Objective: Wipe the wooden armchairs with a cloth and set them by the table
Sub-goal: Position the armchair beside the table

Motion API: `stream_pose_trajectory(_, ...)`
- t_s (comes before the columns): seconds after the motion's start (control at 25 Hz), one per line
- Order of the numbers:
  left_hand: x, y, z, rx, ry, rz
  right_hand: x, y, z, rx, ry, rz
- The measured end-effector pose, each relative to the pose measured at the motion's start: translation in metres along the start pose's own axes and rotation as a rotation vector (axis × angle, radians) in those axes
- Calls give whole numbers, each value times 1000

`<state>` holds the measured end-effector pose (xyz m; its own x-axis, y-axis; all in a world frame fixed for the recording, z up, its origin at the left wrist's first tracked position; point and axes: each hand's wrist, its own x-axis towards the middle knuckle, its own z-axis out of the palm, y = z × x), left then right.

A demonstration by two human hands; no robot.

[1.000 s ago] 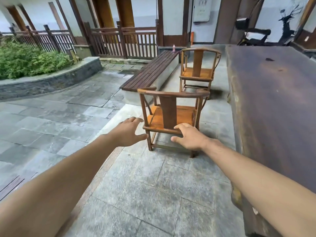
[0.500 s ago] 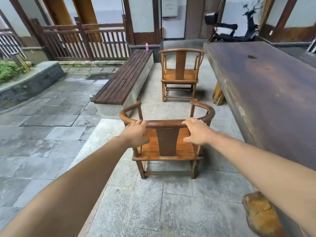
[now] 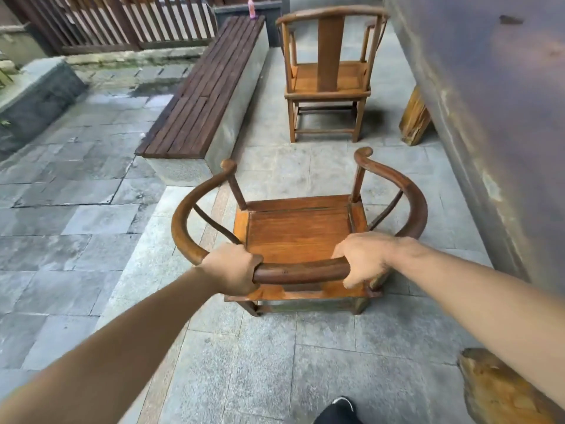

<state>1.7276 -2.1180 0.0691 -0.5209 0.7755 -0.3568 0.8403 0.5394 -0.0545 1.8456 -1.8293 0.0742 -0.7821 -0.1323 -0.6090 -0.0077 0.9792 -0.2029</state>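
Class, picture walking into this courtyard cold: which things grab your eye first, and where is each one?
First, the two hands, left hand and right hand, gripping the curved top rail of the near armchair at centre. Beyond it a second armchair stands with its back to us, beside the big dark table on the right. A slatted bench runs along the left.
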Motion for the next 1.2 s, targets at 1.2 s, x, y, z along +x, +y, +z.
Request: stream_pose_trajectory(1.2, 133, -189, -19, 327, 273, 1096, 46, -229, 26, 533, 284, 837)
